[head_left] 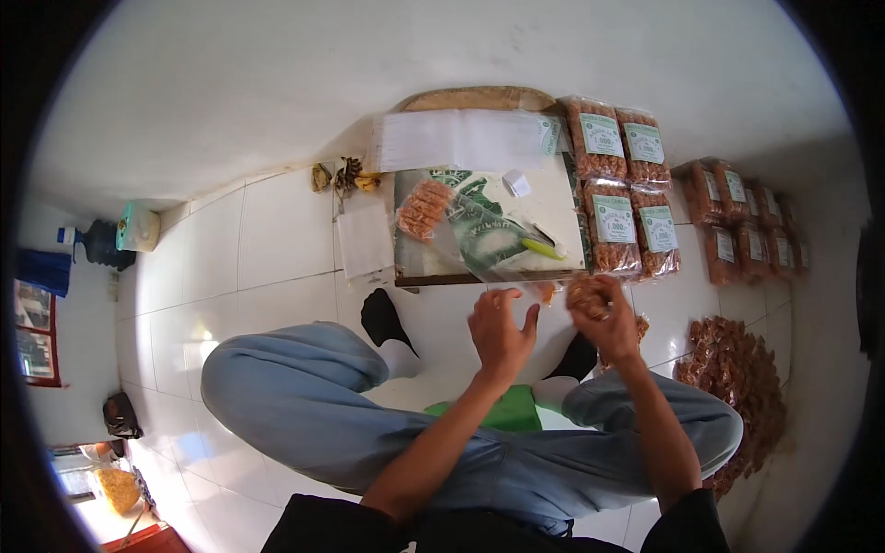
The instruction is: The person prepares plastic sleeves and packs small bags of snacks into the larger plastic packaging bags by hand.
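My right hand [604, 318] is closed around a small brown snack packet [583, 297], slightly blurred, just off the low table's front right corner. To its left, my left hand [502, 334] has its thumb apart from its bent fingers, with nothing visible in it. Close beyond it, a long clear plastic bag [470, 251] lies across the low table [433, 269], with brown snack packets [426, 208] in its far left end. A yellow-green handled tool [542, 248] and a small white label stack [516, 183] lie on the tabletop.
Filled, labelled snack bags [613, 230] stand along the table's right side, with more bags [747, 221] against the wall. A heap of small brown packets [737, 396] covers the floor at right. Flat clear bags [461, 138] lie at the table's back. Bananas [355, 177] sit left.
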Action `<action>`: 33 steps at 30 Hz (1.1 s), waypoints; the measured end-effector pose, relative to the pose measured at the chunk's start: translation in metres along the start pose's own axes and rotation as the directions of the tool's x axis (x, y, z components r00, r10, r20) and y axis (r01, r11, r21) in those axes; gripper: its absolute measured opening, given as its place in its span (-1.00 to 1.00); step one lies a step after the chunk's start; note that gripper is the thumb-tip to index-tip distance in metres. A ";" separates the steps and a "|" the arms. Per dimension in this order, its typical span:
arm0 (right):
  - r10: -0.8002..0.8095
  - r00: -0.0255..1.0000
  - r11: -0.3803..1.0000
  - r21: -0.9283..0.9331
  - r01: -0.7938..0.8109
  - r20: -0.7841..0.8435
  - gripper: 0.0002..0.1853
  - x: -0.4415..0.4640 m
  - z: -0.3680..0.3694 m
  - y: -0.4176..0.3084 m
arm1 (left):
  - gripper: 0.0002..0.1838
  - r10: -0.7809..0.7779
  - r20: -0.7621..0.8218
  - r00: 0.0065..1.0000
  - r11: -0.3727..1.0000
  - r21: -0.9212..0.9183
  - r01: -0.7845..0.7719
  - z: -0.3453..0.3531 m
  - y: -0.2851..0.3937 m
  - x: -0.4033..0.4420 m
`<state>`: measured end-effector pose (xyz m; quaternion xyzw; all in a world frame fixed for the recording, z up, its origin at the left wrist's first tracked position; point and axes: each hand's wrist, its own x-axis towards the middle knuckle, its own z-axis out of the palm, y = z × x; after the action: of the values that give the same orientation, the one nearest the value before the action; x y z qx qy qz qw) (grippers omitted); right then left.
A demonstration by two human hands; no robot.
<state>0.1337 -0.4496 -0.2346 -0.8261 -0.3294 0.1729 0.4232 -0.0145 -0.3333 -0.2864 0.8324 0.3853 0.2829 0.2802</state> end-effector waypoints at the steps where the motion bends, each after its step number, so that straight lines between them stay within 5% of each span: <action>1: 0.059 0.996 0.993 -0.093 -0.066 -0.067 -0.30 0.002 -0.013 0.003 | -0.43 -0.002 0.003 1.000 1.000 -0.006 0.002 0.000 0.003 0.004; 3: 0.182 0.979 0.983 -0.005 -0.183 -0.089 -0.29 0.007 -0.031 0.010 | -0.41 0.173 0.093 0.980 0.964 0.190 -0.188 0.003 0.011 0.013; 8: 0.307 0.943 0.931 0.247 -0.270 -0.126 -0.29 0.008 -0.027 0.031 | -0.38 0.157 0.178 0.971 0.936 0.286 -0.204 0.019 0.007 0.027; 15: 0.240 0.966 0.936 0.285 -0.204 -0.094 -0.29 0.004 -0.020 0.017 | -0.65 0.044 0.268 0.962 0.982 0.166 -0.092 -0.001 -0.003 0.025; 21: 0.335 0.942 0.932 0.149 -0.330 -0.004 -0.26 0.004 -0.028 -0.009 | -0.78 0.083 0.243 0.966 0.982 0.142 -0.120 -0.008 -0.019 0.020; 23: 0.292 0.942 0.955 -0.002 -0.296 0.164 -0.21 0.004 -0.031 -0.007 | -0.81 0.089 0.233 0.968 0.983 0.137 -0.124 -0.009 -0.021 0.017; 27: 0.119 0.912 0.986 0.061 -0.155 0.392 -0.20 -0.001 -0.025 0.001 | -0.89 0.078 0.119 0.990 0.996 0.028 -0.082 -0.014 -0.016 0.013; 29: 0.111 0.837 0.917 0.269 -0.294 0.536 -0.19 -0.004 -0.011 -0.001 | -0.90 0.081 0.090 0.993 0.997 0.010 -0.082 -0.015 -0.014 0.012; 33: 0.147 0.810 0.830 0.374 -0.413 0.568 -0.21 -0.004 0.020 0.011 | -0.89 0.091 0.039 0.995 0.996 -0.026 -0.090 -0.018 -0.012 0.013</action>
<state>0.1242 -0.4458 -0.2552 -0.6576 -0.2468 0.5263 0.4792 -0.0254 -0.3123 -0.2789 0.8512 0.3378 0.2832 0.2848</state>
